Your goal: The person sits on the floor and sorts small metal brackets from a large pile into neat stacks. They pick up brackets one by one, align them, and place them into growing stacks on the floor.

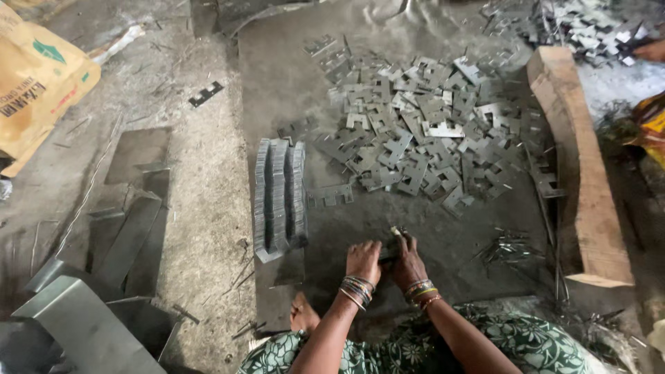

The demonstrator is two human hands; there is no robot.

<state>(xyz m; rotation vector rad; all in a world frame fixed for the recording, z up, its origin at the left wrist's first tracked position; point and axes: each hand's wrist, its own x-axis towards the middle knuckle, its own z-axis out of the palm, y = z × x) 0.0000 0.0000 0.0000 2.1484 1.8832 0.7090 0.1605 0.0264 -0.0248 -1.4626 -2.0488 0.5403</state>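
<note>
- Head view: small stack of metal plates (pixel 389 248) sits clasped between both hands on the dark floor sheet (pixel 450 235).
- Left hand (pixel 363 261) and right hand (pixel 409 262) grip it together.
- Neat plate row (pixel 278 197) stands left of the grip; loose pile (pixel 422 131) lies beyond; wooden block (pixel 582 180) right.

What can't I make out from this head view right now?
- Small metal piece: mostly covered by the left hand and right hand; shape unclear.
- Stacked plates: count too fine to tell.
- Another person's hand: cut off by the right edge.
- Loose plate pile: overlapping, lower pieces hidden.
</note>
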